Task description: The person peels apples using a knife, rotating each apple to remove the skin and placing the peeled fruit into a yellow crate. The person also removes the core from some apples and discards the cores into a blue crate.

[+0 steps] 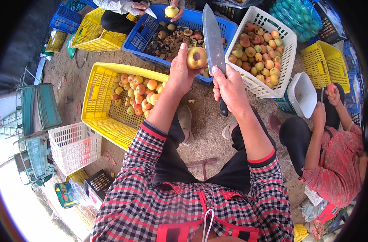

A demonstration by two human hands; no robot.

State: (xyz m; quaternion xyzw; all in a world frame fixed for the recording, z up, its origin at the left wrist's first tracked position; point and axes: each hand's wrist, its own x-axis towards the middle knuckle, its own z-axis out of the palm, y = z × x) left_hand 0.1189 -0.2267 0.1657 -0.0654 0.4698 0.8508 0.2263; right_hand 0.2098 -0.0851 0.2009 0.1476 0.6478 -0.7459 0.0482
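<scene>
My left hand (pixel 183 72) holds a yellow-green apple (pixel 197 58) with a round brown rotten spot facing up. Just right of it, my right hand (pixel 230 87) grips a large kitchen knife (pixel 213 39) with a black handle, its broad blade pointing away from me. Blade and apple are apart. Beneath and beyond both hands lies a blue plastic crate (pixel 171 62) with dark, rotten apple pieces and scraps. A yellow crate (pixel 100 90) on the left holds many red-and-yellow apples. At the right a white crate (pixel 288 57) is heaped with smaller apples, several with brown patches.
Across the blue crate, a person's hands (pixel 174 7) hold a knife and an apple. Another person (pixel 332 169) sits at the right with an apple and a knife, near a white bucket (pixel 305 93). An empty white crate (pixel 75 145) and a teal cart (pixel 35 151) stand left.
</scene>
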